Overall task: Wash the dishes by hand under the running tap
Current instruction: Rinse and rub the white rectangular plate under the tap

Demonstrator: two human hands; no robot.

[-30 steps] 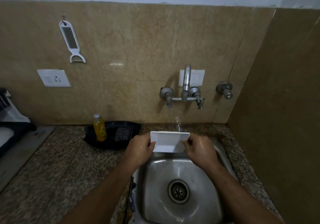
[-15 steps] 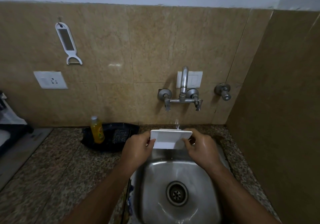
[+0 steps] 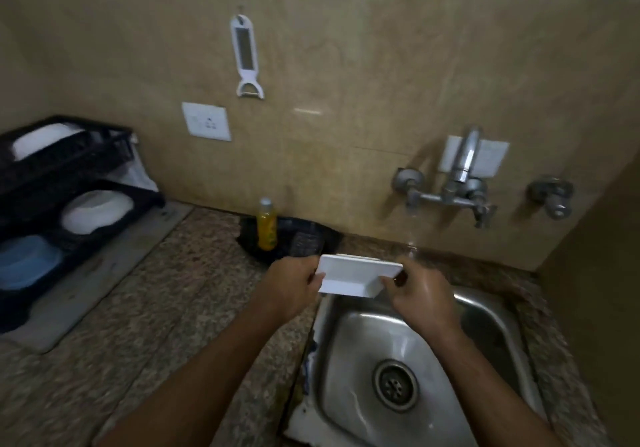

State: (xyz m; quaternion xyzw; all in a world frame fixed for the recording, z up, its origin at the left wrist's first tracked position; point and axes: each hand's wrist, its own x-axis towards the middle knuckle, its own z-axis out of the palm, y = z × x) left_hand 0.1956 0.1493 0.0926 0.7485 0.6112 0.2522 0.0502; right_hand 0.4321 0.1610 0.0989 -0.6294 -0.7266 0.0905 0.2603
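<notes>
The white rectangular dish (image 3: 356, 275) is held above the sink's (image 3: 408, 339) 11 o'clock corner, its long axis running 9 to 3 o'clock between the hands. The left hand (image 3: 294, 287) pinches the short edge at 9 o'clock; the right hand (image 3: 420, 292) pinches the opposite edge at 3 o'clock. Both are clamped on the dish and equally near it.

The tap (image 3: 460, 183) stands at 1 o'clock from the dish, and its thin stream (image 3: 411, 245) falls just beside the dish's right end, not onto it. The drying rack (image 3: 62, 183) sits on the worktop (image 3: 145, 308) at 9 o'clock, nearer the left hand.

Compared with the earlier frame, the dish has left the stream and shifted toward 9 o'clock, and the view has swung left to reveal the rack. Judged next move: transfer to the rack.
</notes>
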